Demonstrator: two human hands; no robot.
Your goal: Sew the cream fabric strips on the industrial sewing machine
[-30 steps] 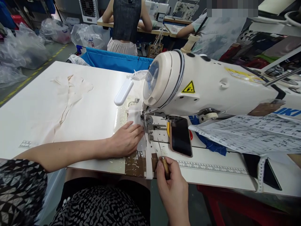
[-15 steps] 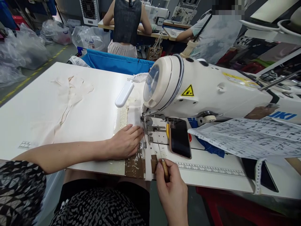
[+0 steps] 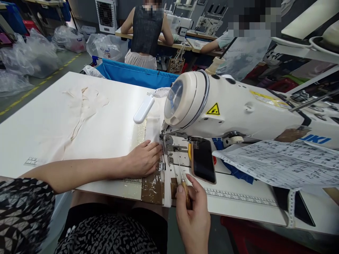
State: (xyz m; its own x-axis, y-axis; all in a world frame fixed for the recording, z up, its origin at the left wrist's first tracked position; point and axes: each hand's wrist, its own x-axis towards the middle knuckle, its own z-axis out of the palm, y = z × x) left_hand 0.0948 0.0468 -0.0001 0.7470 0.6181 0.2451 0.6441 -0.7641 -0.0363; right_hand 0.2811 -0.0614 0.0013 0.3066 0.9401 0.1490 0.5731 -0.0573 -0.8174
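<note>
My left hand (image 3: 144,158) lies flat on the table, fingers stretched toward the presser foot (image 3: 162,135) of a white sewing machine (image 3: 230,109). Its fingertips rest on a pale piece of fabric (image 3: 153,129) beside the foot. A narrow white strip (image 3: 167,187) runs from the foot area down over the table's front edge. In my right hand (image 3: 194,215), thumb and fingers close round the wooden handle of an awl (image 3: 186,193). The awl's thin metal spike points up and away, just right of the strip.
A phone (image 3: 203,161) lies right of the needle area, near printed sheets (image 3: 254,162). A white handheld object (image 3: 143,110) and crumpled thin fabric (image 3: 83,109) lie on the left. Behind the table hangs a blue cloth bin (image 3: 137,73); two people sit beyond.
The whole view has shifted slightly down and to the right. My right index finger has lifted away from the awl's handle; my left hand keeps its place on the fabric.
</note>
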